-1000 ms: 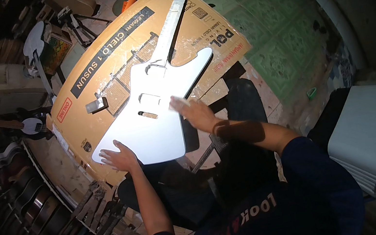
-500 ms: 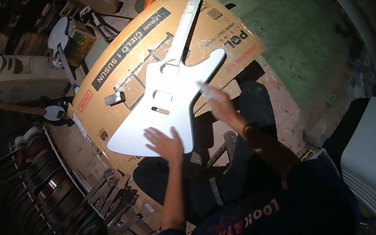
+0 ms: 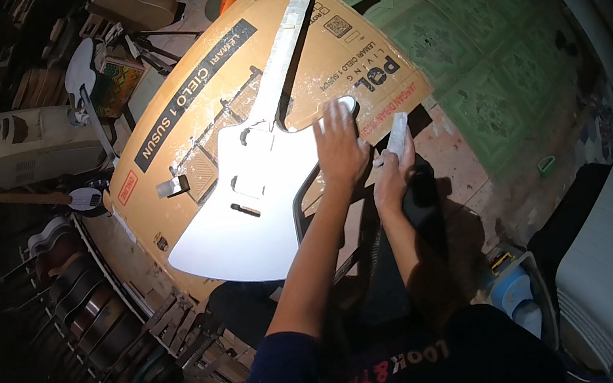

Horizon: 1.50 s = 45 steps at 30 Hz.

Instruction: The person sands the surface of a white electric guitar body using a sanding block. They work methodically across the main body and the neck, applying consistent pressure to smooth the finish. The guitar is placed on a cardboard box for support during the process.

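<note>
A white, angular guitar body (image 3: 225,236) with an attached pale neck (image 3: 279,51) lies on a large cardboard sheet (image 3: 348,24), its pickup cavities showing. My left hand (image 3: 339,142) rests with fingers extended on the body's upper right horn, partly covering it. Beside it, just off the body's right edge, my right hand (image 3: 392,174) grips a pale grey sanding block (image 3: 398,129), held upright. A small dark grey block (image 3: 172,185) lies on the cardboard left of the body.
Guitar bodies stand in a rack (image 3: 92,306) at lower left. A banjo-like instrument (image 3: 83,199), cream appliance (image 3: 26,143) and acoustic body (image 3: 132,2) sit left and behind. Green tiled floor (image 3: 464,22) is at right, with a white cabinet (image 3: 607,264) and blue container (image 3: 511,291) below.
My left hand has moved from the lower left of the body up to the right horn. The block in my right hand has moved off the body to the right.
</note>
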Available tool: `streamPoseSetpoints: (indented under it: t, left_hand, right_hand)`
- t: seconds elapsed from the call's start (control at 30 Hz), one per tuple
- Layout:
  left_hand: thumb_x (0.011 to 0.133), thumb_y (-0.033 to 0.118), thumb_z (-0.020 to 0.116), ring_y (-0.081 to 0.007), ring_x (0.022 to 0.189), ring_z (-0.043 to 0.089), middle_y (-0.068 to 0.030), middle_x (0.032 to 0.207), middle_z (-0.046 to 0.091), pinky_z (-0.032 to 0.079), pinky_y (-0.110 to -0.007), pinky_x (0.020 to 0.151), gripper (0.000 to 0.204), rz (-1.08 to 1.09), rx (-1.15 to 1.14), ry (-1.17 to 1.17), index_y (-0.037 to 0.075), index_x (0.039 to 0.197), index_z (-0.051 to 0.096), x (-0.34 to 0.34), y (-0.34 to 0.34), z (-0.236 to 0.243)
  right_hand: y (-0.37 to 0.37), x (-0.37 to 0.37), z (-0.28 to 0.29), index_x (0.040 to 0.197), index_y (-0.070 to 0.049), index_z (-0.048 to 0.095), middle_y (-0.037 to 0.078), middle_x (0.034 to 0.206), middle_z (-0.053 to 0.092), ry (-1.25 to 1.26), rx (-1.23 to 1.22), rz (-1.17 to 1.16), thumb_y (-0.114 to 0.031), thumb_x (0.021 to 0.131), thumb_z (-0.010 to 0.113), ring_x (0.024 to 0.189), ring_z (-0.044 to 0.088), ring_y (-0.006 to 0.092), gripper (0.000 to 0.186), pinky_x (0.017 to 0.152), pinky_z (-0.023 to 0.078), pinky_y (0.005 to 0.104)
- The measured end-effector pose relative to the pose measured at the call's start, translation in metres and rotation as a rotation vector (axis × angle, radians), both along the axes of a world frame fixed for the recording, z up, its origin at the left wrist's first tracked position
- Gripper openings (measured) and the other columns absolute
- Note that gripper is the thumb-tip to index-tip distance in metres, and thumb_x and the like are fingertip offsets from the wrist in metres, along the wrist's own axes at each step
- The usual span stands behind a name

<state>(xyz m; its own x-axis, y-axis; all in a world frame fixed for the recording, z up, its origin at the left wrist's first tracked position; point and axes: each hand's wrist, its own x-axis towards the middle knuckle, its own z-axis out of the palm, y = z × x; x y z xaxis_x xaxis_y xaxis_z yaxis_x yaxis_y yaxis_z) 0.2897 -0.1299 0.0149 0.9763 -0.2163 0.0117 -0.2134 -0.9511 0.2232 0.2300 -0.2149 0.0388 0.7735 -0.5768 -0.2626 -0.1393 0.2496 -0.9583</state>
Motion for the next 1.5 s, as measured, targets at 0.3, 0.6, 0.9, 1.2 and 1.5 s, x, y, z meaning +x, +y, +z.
streamPoseSetpoints:
  t: [0.3,0.6,0.9,1.2,1.5]
  left_hand:
    - [0.089,0.041,0.066,-0.0375,0.155,0.028,-0.0239,0.163,0.036,0.021,-0.051,0.127,0.08,-0.076,-0.156,0.006,-0.005,0.151,0.044,0.024,0.016,-0.004]
    - [0.097,0.058,0.059,-0.0412,0.157,0.023,-0.0305,0.165,0.028,0.012,-0.062,0.126,0.093,0.405,-0.042,0.095,-0.008,0.157,0.032,-0.114,0.204,0.004]
    - [0.104,0.066,0.038,-0.0395,0.161,0.01,-0.0178,0.174,0.012,0.015,-0.062,0.126,0.089,1.482,-0.251,0.227,0.003,0.165,0.022,-0.199,0.364,-0.012]
    - [0.095,0.031,0.075,-0.0368,0.12,0.064,-0.0242,0.13,0.067,0.05,-0.043,0.104,0.054,1.005,-0.867,-0.249,-0.004,0.134,0.063,-0.214,0.36,0.016]
    - [0.093,0.029,0.077,-0.0275,0.08,0.075,-0.0164,0.088,0.077,0.056,-0.04,0.073,0.032,0.994,-1.232,0.029,0.002,0.11,0.073,-0.212,0.358,0.033]
  right_hand:
    - [0.004,-0.009,-0.022,0.154,0.003,0.04,0.023,0.147,0.052,0.028,-0.12,0.051,-0.004,0.089,0.048,0.129,0.056,0.0328,0.066,0.103,0.049,0.0379]
    - [0.019,-0.01,-0.02,0.144,0.006,0.054,0.017,0.14,0.06,-0.004,-0.049,0.292,0.002,0.088,0.046,0.115,0.06,0.0221,0.057,0.09,0.054,0.0323]
    - [0.046,-0.047,-0.051,0.126,0.005,0.062,0.01,0.109,0.067,0.004,-0.307,0.78,0.001,0.093,0.055,0.084,0.067,0.0148,0.033,0.072,0.056,0.0276]
    - [0.17,-0.051,0.033,0.136,0.003,0.053,0.011,0.09,0.069,0.16,-0.173,1.223,0.001,0.093,0.064,0.075,0.069,0.0167,0.044,0.068,0.059,0.0294]
    - [0.304,0.017,0.031,0.137,0.0,0.057,0.007,0.095,0.073,0.134,-0.523,1.571,-0.009,0.094,0.07,0.088,0.072,0.0178,0.046,0.076,0.057,0.0316]
